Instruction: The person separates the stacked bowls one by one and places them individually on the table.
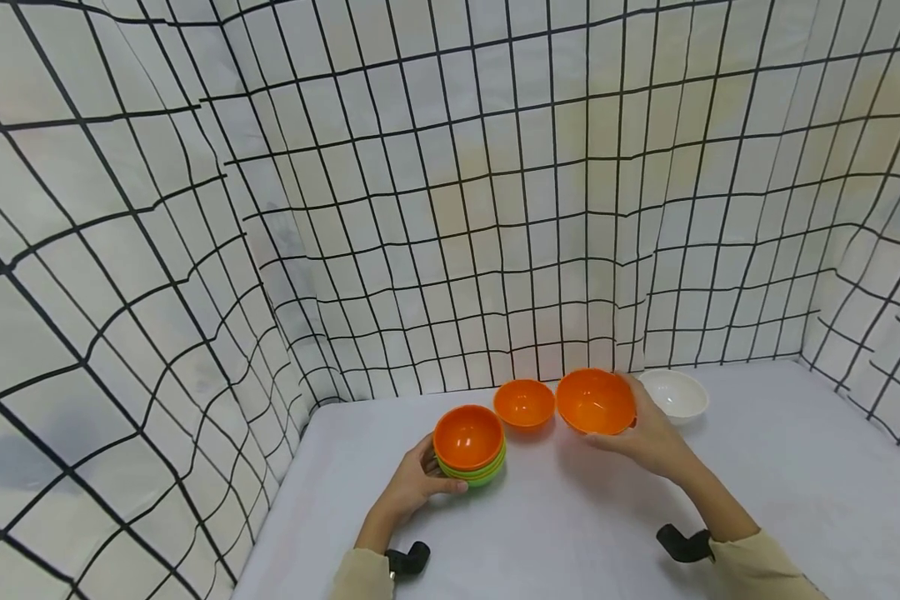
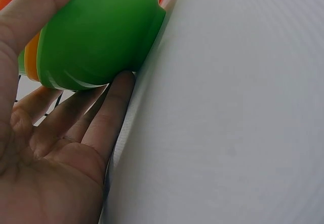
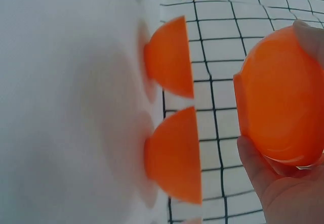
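My left hand (image 1: 412,483) holds a stack of nested bowls (image 1: 471,446) that stands on the table, thumb on the near side and fingers along the far left side. An orange bowl tops the stack; green and yellow-orange rims show beneath, and the lowest bowl is green (image 2: 101,32). My right hand (image 1: 656,437) grips an orange bowl (image 1: 596,402) by its side, raised off the table and tilted, its inside facing the head camera. Two more orange bowls stand upright on the table, a left one (image 3: 172,57) and a right one (image 3: 177,155); the held bowl hides the right one in the head view.
A white bowl (image 1: 675,396) stands at the back, just right of my right hand. The white table (image 1: 570,533) ends at a back wall of white cloth with black grid netting (image 1: 450,208), which also runs along the left and right sides.
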Available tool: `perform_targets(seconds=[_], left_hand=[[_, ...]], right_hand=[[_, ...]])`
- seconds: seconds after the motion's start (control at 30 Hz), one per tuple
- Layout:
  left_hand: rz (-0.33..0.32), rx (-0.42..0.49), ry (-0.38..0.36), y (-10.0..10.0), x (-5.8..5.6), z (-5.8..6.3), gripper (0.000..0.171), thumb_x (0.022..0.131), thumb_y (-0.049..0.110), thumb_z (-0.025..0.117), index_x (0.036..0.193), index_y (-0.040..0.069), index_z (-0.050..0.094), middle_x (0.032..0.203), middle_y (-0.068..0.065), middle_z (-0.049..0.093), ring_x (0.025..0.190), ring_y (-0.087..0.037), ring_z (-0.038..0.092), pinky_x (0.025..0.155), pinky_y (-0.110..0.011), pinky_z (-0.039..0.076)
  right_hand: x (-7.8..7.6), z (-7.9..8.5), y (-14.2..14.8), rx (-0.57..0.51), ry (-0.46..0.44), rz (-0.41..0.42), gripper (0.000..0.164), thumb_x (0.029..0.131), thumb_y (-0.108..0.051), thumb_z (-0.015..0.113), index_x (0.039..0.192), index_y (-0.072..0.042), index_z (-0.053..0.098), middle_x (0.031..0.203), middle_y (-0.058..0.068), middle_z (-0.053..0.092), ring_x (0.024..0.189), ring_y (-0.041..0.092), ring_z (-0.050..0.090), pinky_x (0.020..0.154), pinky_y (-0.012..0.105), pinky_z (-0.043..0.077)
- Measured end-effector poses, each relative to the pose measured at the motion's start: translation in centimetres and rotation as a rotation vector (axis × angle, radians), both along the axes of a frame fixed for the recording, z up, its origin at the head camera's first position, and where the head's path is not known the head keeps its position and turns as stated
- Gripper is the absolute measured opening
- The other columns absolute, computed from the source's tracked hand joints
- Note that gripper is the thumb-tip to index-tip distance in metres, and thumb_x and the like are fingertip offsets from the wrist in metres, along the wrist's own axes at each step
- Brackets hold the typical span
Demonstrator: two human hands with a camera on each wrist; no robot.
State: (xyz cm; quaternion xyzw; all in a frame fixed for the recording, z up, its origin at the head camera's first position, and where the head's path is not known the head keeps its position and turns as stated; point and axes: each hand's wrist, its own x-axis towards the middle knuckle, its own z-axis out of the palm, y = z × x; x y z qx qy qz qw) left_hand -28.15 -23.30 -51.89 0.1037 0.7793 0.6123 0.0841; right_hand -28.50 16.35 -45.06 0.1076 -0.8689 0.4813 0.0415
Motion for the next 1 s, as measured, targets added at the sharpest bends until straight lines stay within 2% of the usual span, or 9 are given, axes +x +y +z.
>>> perform_targets(seconds=[0.23, 0.47, 0.63, 1.0], left_hand=[[0.004, -0.013, -0.01, -0.1, 0.0, 0.0, 0.102, 0.073, 0.025, 0.094, 0.157, 0.024, 0.038, 0.158, -0.005, 0.049, 0.144, -0.031, 0.049, 0.123, -0.051, 0.038], [0.011, -0.024, -0.005, 0.0, 0.0, -0.1, 0.101, 0.073, 0.026, 0.094, 0.157, 0.024, 0.039, 0.157, -0.005, 0.049, 0.145, -0.031, 0.048, 0.123, -0.051, 0.037], [0.007, -0.019, -0.001, 0.0, 0.0, -0.2, 0.102, 0.072, 0.026, 0.094, 0.157, 0.025, 0.038, 0.158, -0.004, 0.049, 0.145, -0.031, 0.048, 0.124, -0.052, 0.036], [0.005, -0.009, -0.003, 0.0, -0.1, -0.4, 0.1, 0.073, 0.024, 0.094, 0.156, 0.026, 0.039, 0.157, -0.003, 0.05, 0.145, -0.03, 0.048, 0.124, -0.053, 0.036]], right_hand=[[1.2, -1.5, 3.2, 0.032, -0.035, -0.033, 0.116, 0.081, -0.042, 0.086, 0.161, -0.005, 0.011, 0.155, 0.026, 0.038, 0.132, 0.046, 0.047, 0.097, 0.059, 0.058], [2.6, -2.7, 5.6, 0.124, -0.107, -0.064, 0.117, 0.083, -0.05, 0.082, 0.161, -0.003, 0.008, 0.155, 0.031, 0.037, 0.132, 0.049, 0.047, 0.1, 0.067, 0.053], [3.1, -3.7, 7.2, 0.154, -0.12, -0.066, 0.116, 0.083, -0.048, 0.082, 0.159, 0.001, 0.009, 0.154, 0.033, 0.037, 0.132, 0.05, 0.046, 0.102, 0.069, 0.05], [3.7, -4.3, 10.1, 0.192, -0.199, -0.078, 0.121, 0.083, -0.053, 0.08, 0.159, 0.004, 0.005, 0.154, 0.034, 0.034, 0.133, 0.05, 0.044, 0.104, 0.072, 0.046]])
